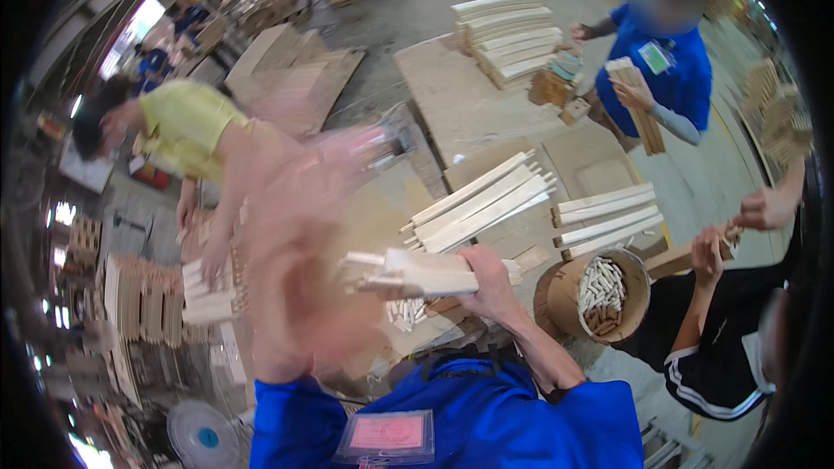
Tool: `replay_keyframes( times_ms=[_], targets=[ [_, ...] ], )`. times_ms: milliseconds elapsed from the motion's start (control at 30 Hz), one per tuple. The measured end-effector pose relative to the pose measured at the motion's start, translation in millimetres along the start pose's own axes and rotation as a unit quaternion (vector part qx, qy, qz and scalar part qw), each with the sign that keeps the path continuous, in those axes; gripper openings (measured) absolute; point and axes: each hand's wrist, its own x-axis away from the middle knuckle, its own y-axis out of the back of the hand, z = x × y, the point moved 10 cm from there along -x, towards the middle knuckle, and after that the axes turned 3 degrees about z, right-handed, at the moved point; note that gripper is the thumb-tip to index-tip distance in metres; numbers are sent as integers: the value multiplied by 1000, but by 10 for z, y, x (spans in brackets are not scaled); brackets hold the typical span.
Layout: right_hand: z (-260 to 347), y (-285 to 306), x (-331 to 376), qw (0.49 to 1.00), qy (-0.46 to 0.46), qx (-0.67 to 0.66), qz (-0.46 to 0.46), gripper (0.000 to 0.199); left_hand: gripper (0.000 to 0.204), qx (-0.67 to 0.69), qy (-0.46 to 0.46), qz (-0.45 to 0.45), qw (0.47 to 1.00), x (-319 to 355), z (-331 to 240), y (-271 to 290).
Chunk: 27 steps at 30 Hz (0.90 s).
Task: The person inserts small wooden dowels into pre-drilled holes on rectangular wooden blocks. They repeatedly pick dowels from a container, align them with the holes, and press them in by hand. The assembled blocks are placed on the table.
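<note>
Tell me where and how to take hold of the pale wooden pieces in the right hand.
Grip the pale wooden pieces near their left ends, probably best coming from the left: they point left to right, the right hand is closed toward their right end, and their left ends jut clear of it.

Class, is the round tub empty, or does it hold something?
Not empty: many short pegs lie heaped inside the tub. How deep they go, I cannot tell.
</note>
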Motion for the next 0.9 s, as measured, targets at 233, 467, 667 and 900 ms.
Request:
replay_keyframes(
  times_ms=[233, 467, 667, 900],
  targets=[
    [-74, -27, -91, 999, -34, -33, 2, 41, 65, 37, 21, -34, 999, 99, 246, 310],
    [39, -371, 60, 990, 19, 57, 130, 50, 71, 416, 131, 100, 894, 826, 1122, -614],
    [-211, -637, 169, 926, 64, 243, 283, 54, 51, 295, 495, -128, 807, 3251, 1650, -1195],
    [-819, -691, 115, 881, 71, 308, 351, 53, 40, 125, 531, -62, 836, 3822, 1152, -1753]
  ],
)
